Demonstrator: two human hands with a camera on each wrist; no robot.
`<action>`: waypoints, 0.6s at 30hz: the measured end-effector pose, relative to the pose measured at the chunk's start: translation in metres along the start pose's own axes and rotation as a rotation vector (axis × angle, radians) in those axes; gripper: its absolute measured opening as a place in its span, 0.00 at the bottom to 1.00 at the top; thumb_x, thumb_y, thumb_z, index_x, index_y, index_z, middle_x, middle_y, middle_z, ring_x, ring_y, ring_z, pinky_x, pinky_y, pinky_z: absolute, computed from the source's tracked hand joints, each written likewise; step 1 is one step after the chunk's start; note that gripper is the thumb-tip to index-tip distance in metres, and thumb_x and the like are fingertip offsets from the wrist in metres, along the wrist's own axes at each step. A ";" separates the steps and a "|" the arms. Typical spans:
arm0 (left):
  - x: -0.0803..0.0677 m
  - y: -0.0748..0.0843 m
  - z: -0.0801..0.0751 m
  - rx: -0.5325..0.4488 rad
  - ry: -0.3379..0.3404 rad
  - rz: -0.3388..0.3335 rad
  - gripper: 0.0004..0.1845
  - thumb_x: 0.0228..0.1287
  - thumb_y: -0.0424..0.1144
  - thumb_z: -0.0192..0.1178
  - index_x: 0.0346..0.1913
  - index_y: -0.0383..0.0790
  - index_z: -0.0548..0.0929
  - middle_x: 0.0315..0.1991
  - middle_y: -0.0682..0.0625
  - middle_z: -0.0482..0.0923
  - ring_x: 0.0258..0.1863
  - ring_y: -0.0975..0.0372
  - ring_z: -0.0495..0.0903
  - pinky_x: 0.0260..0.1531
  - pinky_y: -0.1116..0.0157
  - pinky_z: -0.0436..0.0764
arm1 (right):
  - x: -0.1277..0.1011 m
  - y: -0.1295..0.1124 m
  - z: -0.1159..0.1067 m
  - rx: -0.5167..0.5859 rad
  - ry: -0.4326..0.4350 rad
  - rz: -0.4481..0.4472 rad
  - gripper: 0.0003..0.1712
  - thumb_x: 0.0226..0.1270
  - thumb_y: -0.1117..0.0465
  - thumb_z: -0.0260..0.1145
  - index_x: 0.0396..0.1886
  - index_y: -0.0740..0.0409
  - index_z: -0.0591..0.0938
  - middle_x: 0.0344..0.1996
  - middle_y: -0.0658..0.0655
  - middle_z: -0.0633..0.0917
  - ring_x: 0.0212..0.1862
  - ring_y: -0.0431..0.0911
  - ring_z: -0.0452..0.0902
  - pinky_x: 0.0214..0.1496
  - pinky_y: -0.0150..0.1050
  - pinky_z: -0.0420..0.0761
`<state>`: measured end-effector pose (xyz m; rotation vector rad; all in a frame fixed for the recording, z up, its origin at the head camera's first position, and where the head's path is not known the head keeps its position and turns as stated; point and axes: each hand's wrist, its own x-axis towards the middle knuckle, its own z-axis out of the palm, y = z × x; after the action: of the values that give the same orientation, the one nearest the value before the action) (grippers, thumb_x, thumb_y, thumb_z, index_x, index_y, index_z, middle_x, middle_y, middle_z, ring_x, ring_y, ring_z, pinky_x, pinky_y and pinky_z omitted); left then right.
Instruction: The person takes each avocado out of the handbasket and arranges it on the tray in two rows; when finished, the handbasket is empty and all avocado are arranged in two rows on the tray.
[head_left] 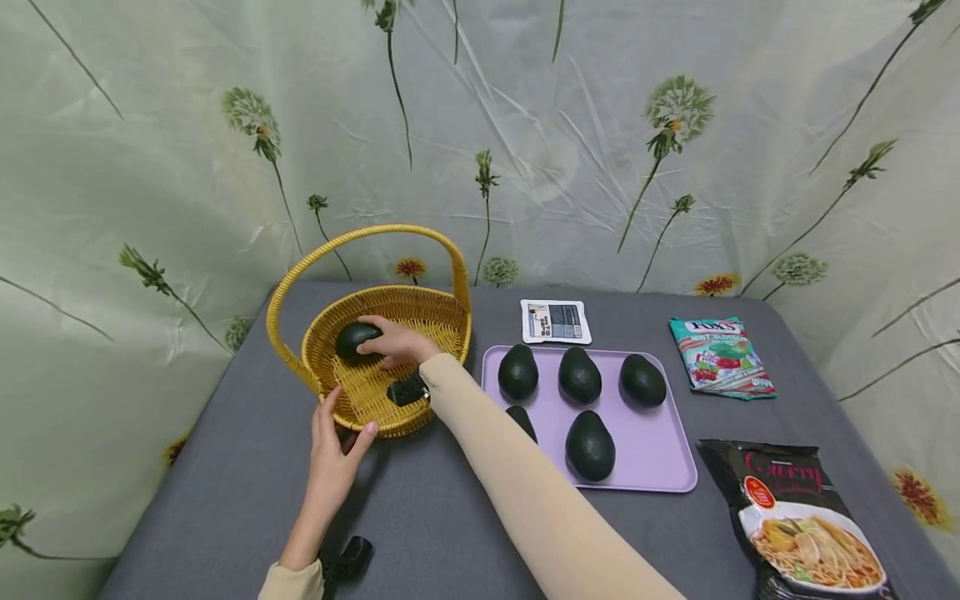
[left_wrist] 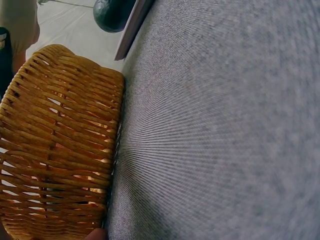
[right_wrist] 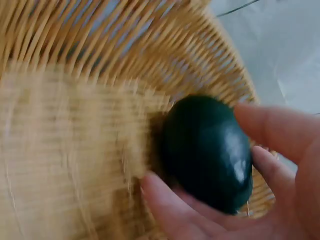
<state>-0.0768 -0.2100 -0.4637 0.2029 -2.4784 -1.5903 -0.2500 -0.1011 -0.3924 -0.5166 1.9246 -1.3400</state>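
Note:
A yellow wicker basket [head_left: 450, 321] with a tall handle stands at the table's back left. Inside it my right hand [head_left: 396, 342] grips a dark green avocado [head_left: 355, 338], which lies against the basket floor near the far wall; in the right wrist view the avocado [right_wrist: 210, 150] sits between my thumb and fingers. My left hand [head_left: 335, 435] holds the basket's near rim, thumb on the outside. The left wrist view shows the basket wall [left_wrist: 55, 145] on the grey cloth.
A lilac tray [head_left: 667, 467] to the right holds several more avocados [head_left: 589, 444]. Behind it lies a small white packet [head_left: 555, 321]. A mint sweets bag [head_left: 722, 356] and a curry noodle pack [head_left: 802, 517] lie at the right. Floral cloth hangs all around.

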 end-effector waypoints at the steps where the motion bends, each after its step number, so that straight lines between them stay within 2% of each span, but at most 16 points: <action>1: 0.000 0.000 0.000 0.000 0.000 0.002 0.40 0.69 0.39 0.58 0.75 0.40 0.46 0.73 0.35 0.35 0.67 0.36 0.51 0.55 0.38 0.67 | 0.001 0.000 0.003 0.032 0.016 -0.007 0.34 0.73 0.63 0.57 0.75 0.51 0.58 0.65 0.63 0.66 0.41 0.55 0.75 0.51 0.50 0.76; 5: 0.000 0.000 0.000 -0.005 0.004 0.008 0.40 0.69 0.39 0.58 0.75 0.39 0.46 0.73 0.35 0.35 0.68 0.37 0.49 0.55 0.38 0.67 | 0.003 0.001 0.009 0.120 0.108 -0.033 0.28 0.70 0.68 0.58 0.68 0.56 0.69 0.59 0.62 0.72 0.42 0.56 0.73 0.45 0.50 0.75; 10: -0.001 -0.001 0.000 -0.005 0.002 0.003 0.40 0.69 0.39 0.58 0.75 0.41 0.46 0.73 0.35 0.35 0.68 0.37 0.48 0.55 0.39 0.66 | 0.003 0.005 0.010 0.079 0.223 -0.042 0.23 0.66 0.70 0.62 0.61 0.55 0.76 0.59 0.59 0.74 0.49 0.49 0.75 0.50 0.49 0.77; 11: -0.001 -0.001 0.000 -0.005 0.001 0.000 0.40 0.69 0.39 0.58 0.75 0.41 0.46 0.73 0.35 0.35 0.68 0.37 0.48 0.55 0.39 0.66 | 0.003 0.006 0.009 0.072 0.235 -0.040 0.23 0.66 0.70 0.63 0.60 0.55 0.77 0.59 0.58 0.74 0.48 0.49 0.75 0.50 0.49 0.77; 13: -0.001 -0.001 0.000 -0.005 0.000 -0.005 0.40 0.69 0.40 0.58 0.75 0.42 0.46 0.73 0.36 0.35 0.69 0.37 0.48 0.56 0.39 0.66 | 0.003 0.008 0.008 0.072 0.245 -0.034 0.23 0.65 0.69 0.64 0.60 0.55 0.76 0.56 0.59 0.75 0.38 0.49 0.73 0.42 0.46 0.76; 15: -0.001 0.000 0.000 -0.003 0.002 -0.007 0.40 0.69 0.41 0.58 0.75 0.42 0.46 0.73 0.36 0.35 0.69 0.38 0.47 0.56 0.39 0.66 | 0.003 0.009 0.007 0.061 0.247 -0.030 0.23 0.65 0.68 0.65 0.59 0.55 0.76 0.53 0.58 0.76 0.32 0.48 0.69 0.34 0.44 0.70; 17: 0.000 0.000 0.000 -0.004 0.005 -0.008 0.40 0.69 0.41 0.58 0.75 0.41 0.46 0.73 0.36 0.36 0.69 0.38 0.48 0.56 0.39 0.66 | 0.002 0.009 0.006 0.046 0.243 -0.025 0.22 0.65 0.67 0.65 0.59 0.55 0.75 0.51 0.58 0.75 0.32 0.50 0.68 0.32 0.44 0.66; 18: -0.001 0.000 0.000 -0.006 0.005 -0.008 0.40 0.69 0.40 0.58 0.75 0.41 0.46 0.73 0.36 0.36 0.68 0.38 0.48 0.56 0.39 0.66 | 0.001 0.009 0.005 0.032 0.240 -0.026 0.22 0.66 0.67 0.65 0.59 0.55 0.75 0.51 0.58 0.76 0.33 0.50 0.69 0.33 0.44 0.68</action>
<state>-0.0763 -0.2100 -0.4640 0.2157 -2.4716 -1.5984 -0.2461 -0.1018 -0.4023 -0.3796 2.0901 -1.5037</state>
